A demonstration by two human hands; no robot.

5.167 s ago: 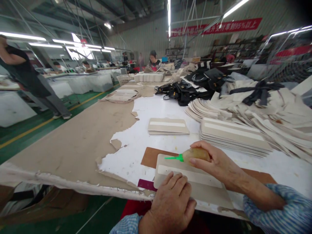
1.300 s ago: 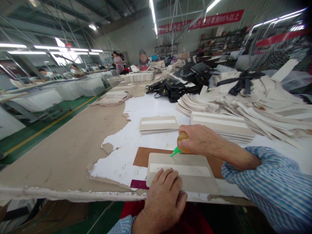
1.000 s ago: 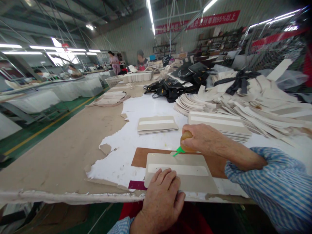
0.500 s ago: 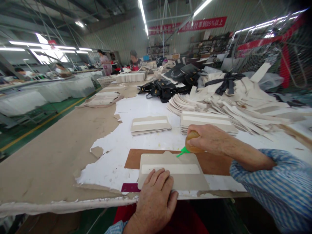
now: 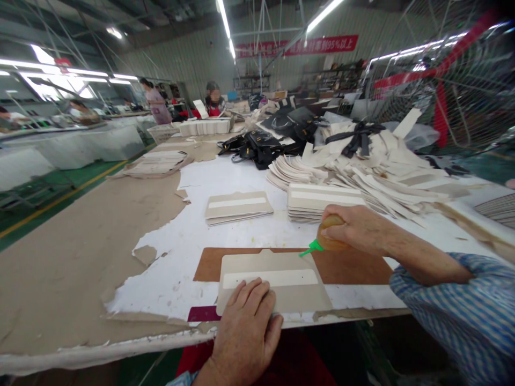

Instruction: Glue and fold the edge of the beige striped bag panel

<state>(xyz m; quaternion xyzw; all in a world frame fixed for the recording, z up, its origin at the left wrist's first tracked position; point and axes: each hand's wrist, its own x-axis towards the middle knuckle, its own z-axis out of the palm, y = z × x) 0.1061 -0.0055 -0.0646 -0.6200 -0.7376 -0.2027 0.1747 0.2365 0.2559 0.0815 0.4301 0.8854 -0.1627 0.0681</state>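
Note:
A beige card piece [image 5: 277, 262] with a white strip lies on a brown board [image 5: 350, 267] at the table's near edge. My left hand [image 5: 243, 331] presses flat on the piece's near edge, fingers spread. My right hand [image 5: 354, 229] grips a small amber glue bottle [image 5: 326, 240] with a green nozzle. The nozzle tip touches the piece's far right corner.
A small stack of finished pieces [image 5: 237, 206] and a taller stack [image 5: 322, 201] lie beyond. Fanned beige pieces and black bags [image 5: 261, 146] pile up behind. The table's brown covering [image 5: 80, 241] is torn. Other people stand at far tables. A mesh fan guard [image 5: 442, 75] stands at the right.
My right hand has run the bottle's nozzle rightward along the piece's far edge to its right corner. My left hand has stayed pressed on the piece. The view has swung right.

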